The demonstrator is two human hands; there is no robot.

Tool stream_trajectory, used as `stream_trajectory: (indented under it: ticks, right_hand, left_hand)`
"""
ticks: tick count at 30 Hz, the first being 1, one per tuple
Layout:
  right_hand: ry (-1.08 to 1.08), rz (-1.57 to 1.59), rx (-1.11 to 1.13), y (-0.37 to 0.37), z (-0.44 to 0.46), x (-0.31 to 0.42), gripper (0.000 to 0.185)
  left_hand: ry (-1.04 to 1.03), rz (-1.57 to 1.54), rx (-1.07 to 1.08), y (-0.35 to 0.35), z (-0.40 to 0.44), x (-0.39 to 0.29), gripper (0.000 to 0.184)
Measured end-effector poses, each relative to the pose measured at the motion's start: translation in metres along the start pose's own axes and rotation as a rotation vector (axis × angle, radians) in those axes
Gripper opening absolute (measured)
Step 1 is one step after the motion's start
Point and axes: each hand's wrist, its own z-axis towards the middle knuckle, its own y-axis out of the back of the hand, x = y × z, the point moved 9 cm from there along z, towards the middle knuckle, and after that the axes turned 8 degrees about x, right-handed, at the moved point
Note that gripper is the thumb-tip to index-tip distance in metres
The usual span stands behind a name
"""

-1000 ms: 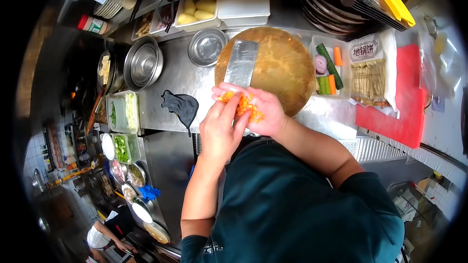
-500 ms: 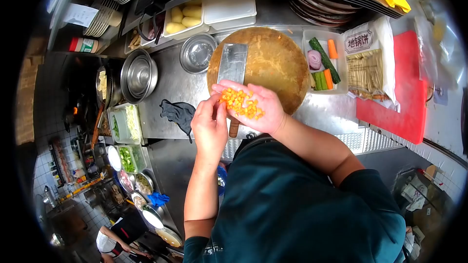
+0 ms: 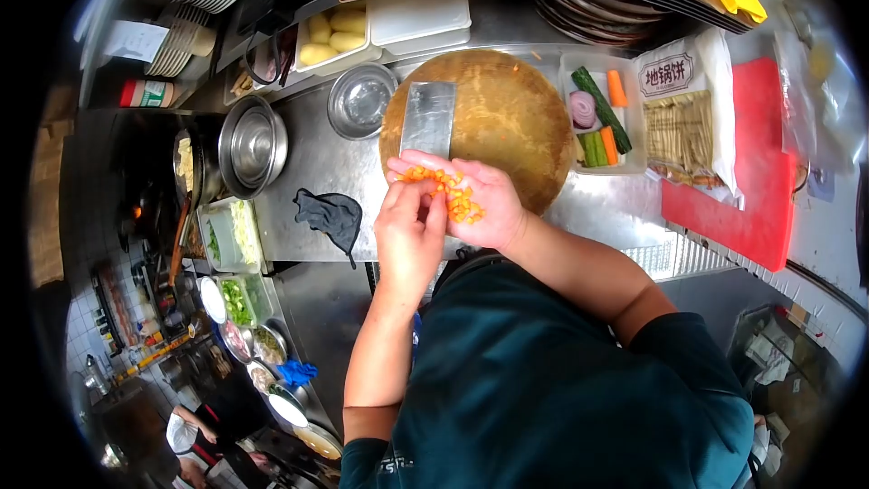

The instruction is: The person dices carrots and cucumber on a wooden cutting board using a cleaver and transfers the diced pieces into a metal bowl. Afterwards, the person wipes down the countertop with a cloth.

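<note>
Small orange cubes of diced carrot [image 3: 463, 206] lie in the upturned palm of my right hand [image 3: 500, 208], whose fingers point left. My left hand [image 3: 409, 234] has its thumb and fingers pinched together over the pile, touching it. What sits between those fingertips is hidden. Beyond the hands a cleaver [image 3: 428, 118] rests flat on a round wooden chopping board [image 3: 507, 118], its handle covered by my hands. Left of them, a crumpled black cloth or glove [image 3: 330, 220] lies on the steel counter [image 3: 312, 158].
Metal bowls [image 3: 362, 101] [image 3: 253, 147] stand left of the board. To its right are a vegetable tub [image 3: 625, 161], a packet of pale sticks [image 3: 679, 131] and a red board [image 3: 731, 222]. Potatoes [image 3: 335, 36] sit behind. Another person [image 3: 186, 435] is at lower left.
My left hand has shifted right, further over the carrot pile in my right palm, covering more of it. The view has moved slightly. The person at lower left has changed posture.
</note>
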Motion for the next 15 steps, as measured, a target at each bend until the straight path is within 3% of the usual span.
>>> stream_trajectory:
  ticks: [6,9,15]
  right_hand:
    - [0.011,0.074,0.023,0.002,0.000,0.002,0.065]
    - [0.006,0.085,0.001,0.001,0.000,0.004,0.066]
    - [0.010,0.075,0.018,0.002,0.000,0.005,0.066]
  left_hand:
    - [0.068,-0.101,-0.063,0.006,-0.002,0.010,0.011]
    - [0.116,-0.293,-0.117,0.001,-0.005,0.021,0.012]
    - [-0.059,-0.086,0.006,0.002,-0.002,-0.003,0.016]
